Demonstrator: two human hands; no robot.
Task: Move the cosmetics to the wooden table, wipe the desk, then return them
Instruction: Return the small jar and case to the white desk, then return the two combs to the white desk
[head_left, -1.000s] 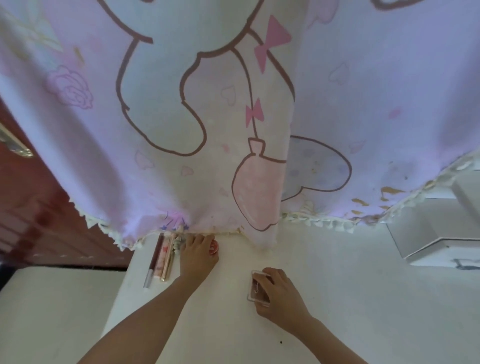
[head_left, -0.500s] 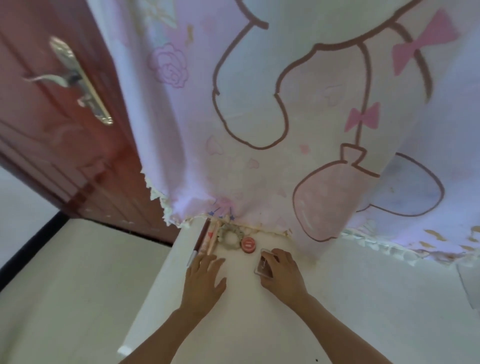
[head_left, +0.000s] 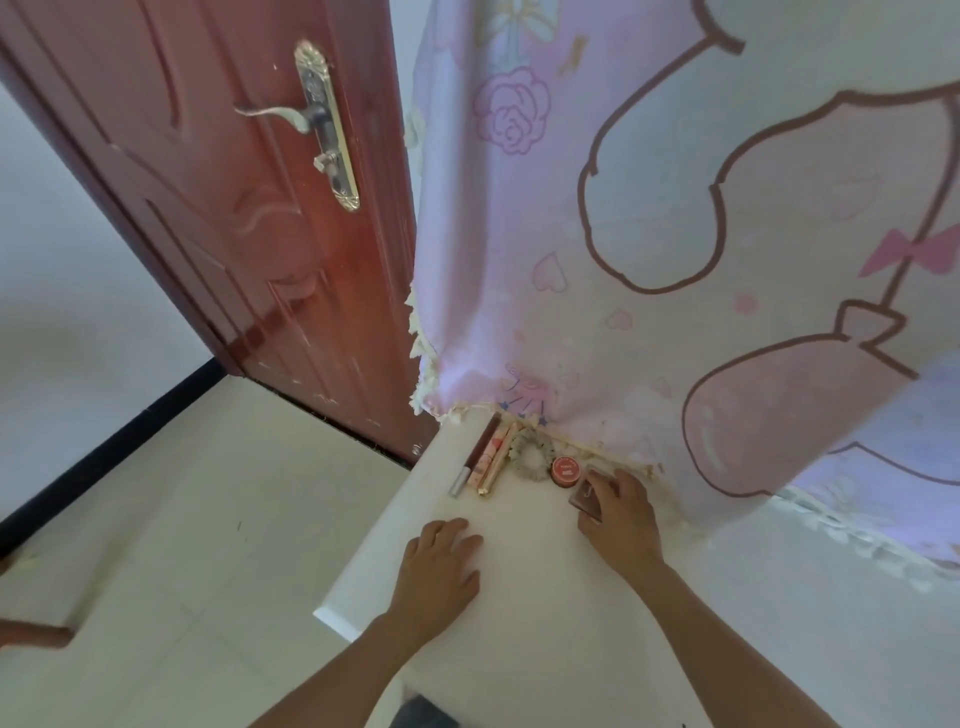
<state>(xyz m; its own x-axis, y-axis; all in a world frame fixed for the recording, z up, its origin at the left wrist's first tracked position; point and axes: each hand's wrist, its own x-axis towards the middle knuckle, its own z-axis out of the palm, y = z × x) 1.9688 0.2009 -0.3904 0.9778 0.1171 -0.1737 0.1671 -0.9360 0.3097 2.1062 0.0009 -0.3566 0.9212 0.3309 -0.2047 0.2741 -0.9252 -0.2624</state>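
Observation:
Cosmetics lie in a row along the back of the white desk (head_left: 519, 597), just under the curtain hem. From the left: a dark slim tube (head_left: 474, 461), pink and gold tubes (head_left: 491, 460), a pale scrunchie (head_left: 530, 458) and a small round red tin (head_left: 565, 471). My right hand (head_left: 621, 522) grips a small brown square compact (head_left: 586, 500) to the right of the tin. My left hand (head_left: 441, 566) rests flat on the desk near its left edge, below the tubes, holding nothing.
A pink cartoon-print curtain (head_left: 701, 234) hangs over the back of the desk. A red-brown door (head_left: 249, 208) with a metal handle (head_left: 317, 122) stands to the left. Pale floor tiles (head_left: 182, 519) lie beyond the desk's left edge.
The view swung left, bringing the door into sight. My left hand drew back from the tubes and now lies flat lower on the desk. My right hand brought the compact up beside the red tin.

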